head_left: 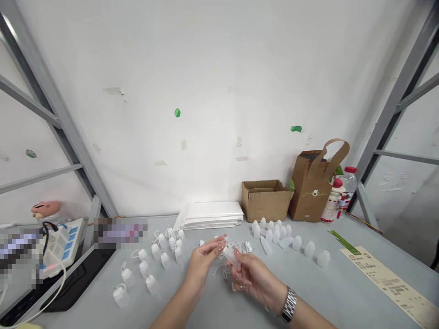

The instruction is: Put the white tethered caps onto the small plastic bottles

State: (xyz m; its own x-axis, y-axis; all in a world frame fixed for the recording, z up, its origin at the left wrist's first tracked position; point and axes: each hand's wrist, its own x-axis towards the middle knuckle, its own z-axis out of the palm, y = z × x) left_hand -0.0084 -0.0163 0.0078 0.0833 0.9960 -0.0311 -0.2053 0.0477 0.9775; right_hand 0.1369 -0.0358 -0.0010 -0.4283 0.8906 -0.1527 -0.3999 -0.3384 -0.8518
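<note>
A small translucent white plastic bottle (232, 258) is tilted between my hands. My right hand (255, 276), with a metal watch band on its wrist, is closed around the bottle's body. The fingers of my left hand (206, 254) pinch at its upper end; whether a cap is between them I cannot make out. Just behind and under my hands lie loose white caps (247, 246) with thin looped straps. On the left stand several bottles with caps and straps, one of them a capped bottle (121, 295) at the front. To the right are several bottles without caps, including an uncapped bottle (323, 259).
Against the wall are a stack of white packets (209, 214), an open cardboard box (265, 203) and a brown paper bag (310, 192). A printed paper strip (391, 283) lies at right. At left are a power strip (65, 246) with cables and a dark flat object (80, 278).
</note>
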